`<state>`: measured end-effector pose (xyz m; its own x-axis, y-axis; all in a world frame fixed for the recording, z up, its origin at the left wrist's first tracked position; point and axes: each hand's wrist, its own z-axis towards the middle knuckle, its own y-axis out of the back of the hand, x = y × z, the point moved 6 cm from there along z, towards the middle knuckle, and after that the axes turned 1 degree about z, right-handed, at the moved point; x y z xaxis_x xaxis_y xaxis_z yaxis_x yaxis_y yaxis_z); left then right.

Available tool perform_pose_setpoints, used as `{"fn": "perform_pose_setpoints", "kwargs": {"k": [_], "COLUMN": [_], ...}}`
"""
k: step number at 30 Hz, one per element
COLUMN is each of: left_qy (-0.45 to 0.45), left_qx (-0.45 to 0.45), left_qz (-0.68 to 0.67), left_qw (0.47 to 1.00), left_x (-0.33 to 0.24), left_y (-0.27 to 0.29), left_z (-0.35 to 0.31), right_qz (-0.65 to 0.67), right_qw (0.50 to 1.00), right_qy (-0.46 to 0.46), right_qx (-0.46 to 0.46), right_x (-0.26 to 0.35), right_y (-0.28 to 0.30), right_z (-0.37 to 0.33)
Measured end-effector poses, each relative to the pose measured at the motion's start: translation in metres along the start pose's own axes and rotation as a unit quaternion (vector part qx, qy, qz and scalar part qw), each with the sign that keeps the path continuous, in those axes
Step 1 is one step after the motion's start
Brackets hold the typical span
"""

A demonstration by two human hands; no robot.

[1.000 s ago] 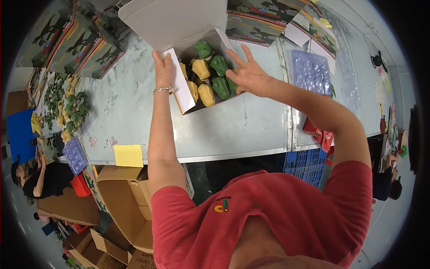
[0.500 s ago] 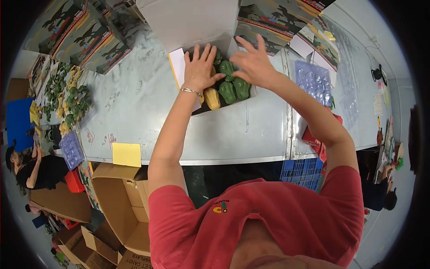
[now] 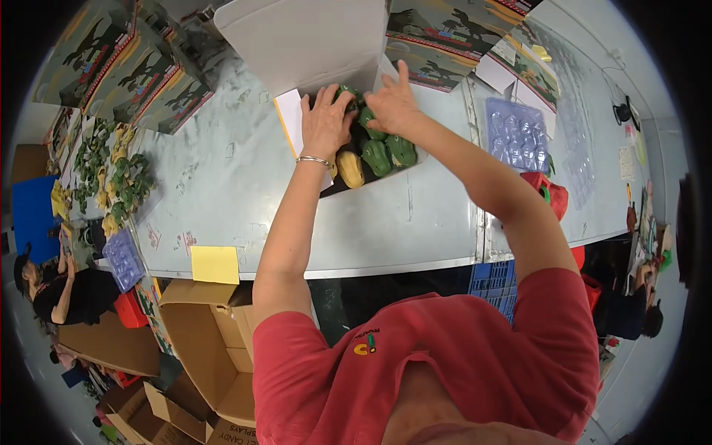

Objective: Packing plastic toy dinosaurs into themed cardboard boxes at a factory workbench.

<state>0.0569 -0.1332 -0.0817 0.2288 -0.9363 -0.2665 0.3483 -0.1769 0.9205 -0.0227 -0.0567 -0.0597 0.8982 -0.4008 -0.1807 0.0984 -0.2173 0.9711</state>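
Note:
An open white-lined carton (image 3: 297, 55) stands on the table with its lid raised at the back. Inside sit several green animal-head-shaped toys (image 3: 377, 157) and a yellow toy (image 3: 350, 169) of similar form. My left hand (image 3: 325, 124) is over the carton's left half, fingers apart and bent down against the toys at the back; its fingertips are partly hidden. From the right my right hand (image 3: 394, 107) reaches in, one finger raised and the thumb on a green toy (image 3: 369, 124). Neither hand lifts anything.
Printed cartons (image 3: 437, 41) stand behind and at the far left (image 3: 141, 74). Clear plastic trays (image 3: 517, 133) lie at right. Green and yellow toys (image 3: 126, 174) pile up at left. A yellow card (image 3: 215, 264) is at the table's front edge, above a brown carton (image 3: 196, 334). Other people work at both sides.
My left hand has gone from lying flat over the toys to bent fingers. My right hand has moved left and down onto the toys, its fingers less spread.

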Motion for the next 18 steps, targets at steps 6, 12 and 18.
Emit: {"fn": "perform_pose_setpoints", "kwargs": {"k": [6, 12, 18], "left_qy": [0.051, 0.045, 0.081], "left_qx": [-0.052, -0.062, -0.022], "left_qz": [0.023, -0.062, -0.089], "left_qw": [0.997, 0.995, 0.993], "left_x": [0.006, 0.005, 0.015], "left_y": [-0.005, 0.003, -0.003], "left_z": [0.000, 0.001, -0.004], "right_qz": [0.039, 0.034, 0.185], "right_qw": [0.998, 0.995, 0.979], "right_qy": [0.040, 0.090, 0.084], "right_qx": [0.042, 0.014, 0.026], "right_x": [0.002, 0.007, -0.021], "right_y": [-0.003, -0.007, 0.011], "right_z": [-0.001, -0.001, 0.015]}}
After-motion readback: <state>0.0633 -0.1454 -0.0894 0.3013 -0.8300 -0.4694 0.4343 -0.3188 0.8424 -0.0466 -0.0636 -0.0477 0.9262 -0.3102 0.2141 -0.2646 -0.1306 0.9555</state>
